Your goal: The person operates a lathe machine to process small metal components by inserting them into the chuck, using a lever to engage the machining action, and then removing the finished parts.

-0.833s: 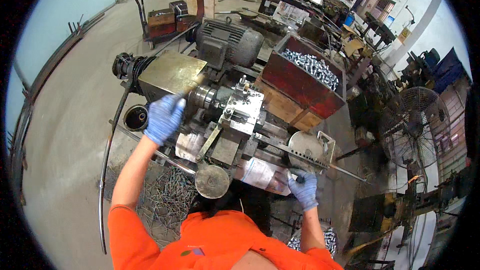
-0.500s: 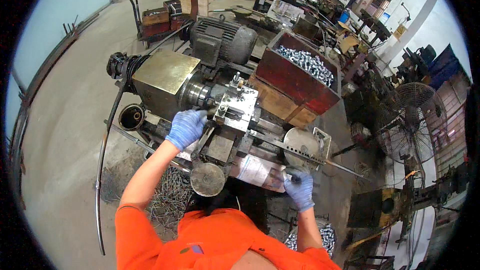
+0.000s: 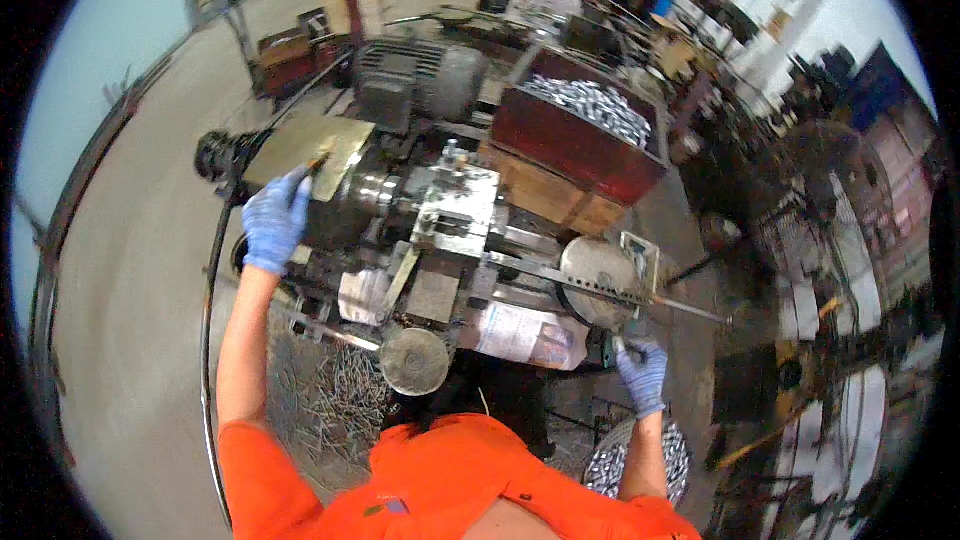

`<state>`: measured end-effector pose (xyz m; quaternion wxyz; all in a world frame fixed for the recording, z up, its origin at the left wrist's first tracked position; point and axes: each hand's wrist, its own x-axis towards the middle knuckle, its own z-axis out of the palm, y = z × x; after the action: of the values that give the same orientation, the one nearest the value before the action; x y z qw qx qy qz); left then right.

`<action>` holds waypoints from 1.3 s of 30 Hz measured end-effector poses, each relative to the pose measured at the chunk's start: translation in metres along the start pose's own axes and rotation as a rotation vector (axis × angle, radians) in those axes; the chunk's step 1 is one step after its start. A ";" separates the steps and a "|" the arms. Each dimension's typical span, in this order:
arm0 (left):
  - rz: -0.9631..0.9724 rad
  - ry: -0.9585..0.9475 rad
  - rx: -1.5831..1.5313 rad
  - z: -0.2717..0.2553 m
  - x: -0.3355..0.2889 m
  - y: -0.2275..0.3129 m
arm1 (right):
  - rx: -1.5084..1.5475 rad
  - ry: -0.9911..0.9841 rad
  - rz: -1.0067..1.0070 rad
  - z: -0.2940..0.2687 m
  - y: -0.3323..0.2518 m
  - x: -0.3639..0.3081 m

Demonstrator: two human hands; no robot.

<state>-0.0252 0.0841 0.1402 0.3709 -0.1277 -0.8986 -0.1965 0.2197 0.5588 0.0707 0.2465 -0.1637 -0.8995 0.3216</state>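
At the left end of the lathe, my left hand in a blue-white glove is closed on a slim brownish stick-like tool, held over the brass-coloured top plate of the headstock. To its right are the shiny chuck and the bright metal tool block. My right hand, gloved alike, is closed round a dark, knob-like thing below the round grey disc. The fingers and blur hide most of that thing.
Behind the lathe are an electric motor and a dark red bin of small shiny metal parts. Metal shavings lie on the floor at the left. A basket of metal parts stands beside my right forearm. A large fan is at the right.
My left hand has moved left and up, from beside the chuck to over the headstock plate. My right hand has shifted right, still closed. The whole view has moved slightly.
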 end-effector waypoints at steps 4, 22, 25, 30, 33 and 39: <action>-0.137 -0.289 -0.142 0.012 0.008 -0.006 | -0.204 0.181 0.207 -0.048 0.042 -0.017; -0.188 0.010 -0.078 -0.054 -0.064 -0.035 | -0.730 -0.185 0.889 -0.099 0.249 -0.169; -0.307 -0.133 -0.038 -0.056 -0.069 -0.077 | -0.873 -0.386 0.837 -0.085 0.271 -0.149; -0.487 -0.193 -0.253 -0.072 -0.068 -0.020 | -1.026 -0.657 0.559 -0.067 0.298 -0.142; -0.520 -0.332 -0.348 -0.060 -0.080 -0.024 | -1.008 -0.635 0.598 -0.063 0.309 -0.158; -0.274 -0.376 -0.440 -0.039 -0.083 0.024 | -1.044 -0.807 0.788 -0.065 0.275 -0.131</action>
<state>0.0655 0.0812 0.1127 0.1317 -0.1166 -0.8963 -0.4071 0.4004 0.7353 -0.1109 -0.3430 -0.4371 -0.8302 -0.0459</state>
